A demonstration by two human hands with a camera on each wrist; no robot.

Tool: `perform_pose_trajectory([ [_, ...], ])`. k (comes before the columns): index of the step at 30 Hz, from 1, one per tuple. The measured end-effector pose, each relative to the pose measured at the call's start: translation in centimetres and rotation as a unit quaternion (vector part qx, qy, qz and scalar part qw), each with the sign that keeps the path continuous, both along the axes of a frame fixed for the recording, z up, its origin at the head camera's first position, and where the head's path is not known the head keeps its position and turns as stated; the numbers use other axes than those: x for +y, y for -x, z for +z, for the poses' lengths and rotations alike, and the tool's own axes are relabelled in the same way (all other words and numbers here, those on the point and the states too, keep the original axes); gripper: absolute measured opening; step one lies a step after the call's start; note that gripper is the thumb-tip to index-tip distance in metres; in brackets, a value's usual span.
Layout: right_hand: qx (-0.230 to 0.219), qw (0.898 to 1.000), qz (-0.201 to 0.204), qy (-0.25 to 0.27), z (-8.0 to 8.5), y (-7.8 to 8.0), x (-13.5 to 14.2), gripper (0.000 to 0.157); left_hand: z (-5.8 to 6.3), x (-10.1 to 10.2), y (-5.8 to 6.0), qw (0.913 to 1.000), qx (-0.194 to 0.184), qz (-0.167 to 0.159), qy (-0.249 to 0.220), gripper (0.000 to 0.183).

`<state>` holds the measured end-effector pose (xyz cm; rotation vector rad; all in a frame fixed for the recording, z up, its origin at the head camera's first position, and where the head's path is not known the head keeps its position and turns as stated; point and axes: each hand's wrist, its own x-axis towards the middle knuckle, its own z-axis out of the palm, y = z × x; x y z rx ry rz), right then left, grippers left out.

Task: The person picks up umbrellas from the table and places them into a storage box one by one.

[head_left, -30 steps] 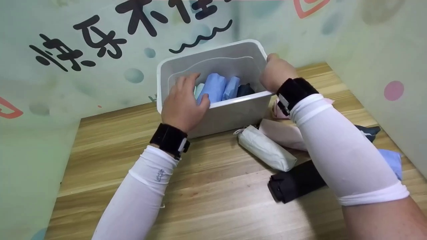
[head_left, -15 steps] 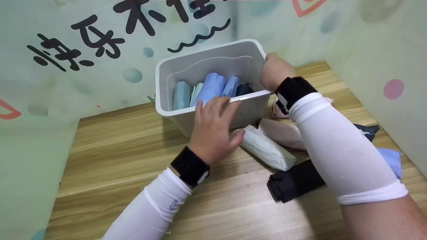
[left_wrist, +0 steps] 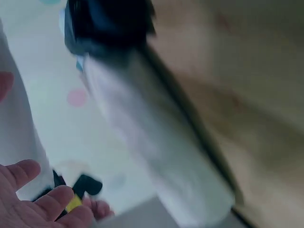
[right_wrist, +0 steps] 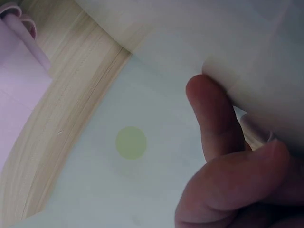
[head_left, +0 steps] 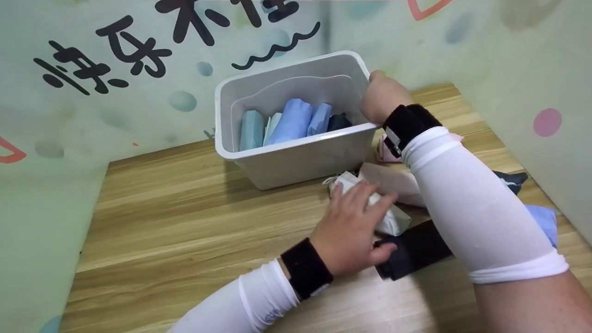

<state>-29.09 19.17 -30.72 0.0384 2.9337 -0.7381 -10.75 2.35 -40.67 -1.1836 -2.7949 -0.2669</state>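
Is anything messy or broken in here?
Nothing looks broken or spilled. Outside the bin, though, it's a bit messy: the white bundle and black bundle point different ways on the table, while the blue bundles inside sit side by side.

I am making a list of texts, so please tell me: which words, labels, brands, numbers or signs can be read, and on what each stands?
"快乐不": back wall; the fourth character is cut by the picture's top edge.
Small print on the left sleeve: too blurred to read.
Little mark on that wall, beside the bin: too small.
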Motion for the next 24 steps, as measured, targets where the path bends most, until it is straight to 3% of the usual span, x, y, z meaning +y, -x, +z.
perform_pose_trajectory([
  [7, -0.002, 1.0, 0.001, 0.007, 0.1, 0.0, 0.0, 0.063, -1.8, 1.7, -1.5, 0.9988, 0.007, -0.038, 0.03, 0.085],
  [15, -0.005, 1.0, -0.004, 0.007, 0.2, -0.1, 0.0, 0.061, -3.1, 2.6, -2.3, 0.9957, 0.006, -0.075, 0.054, 0.077],
  [24, -0.012, 1.0, -0.006, 0.005, 0.2, -0.1, 0.0, 0.061, -3.3, 2.9, -2.7, 0.9936, 0.03, -0.093, 0.057, 0.076],
])
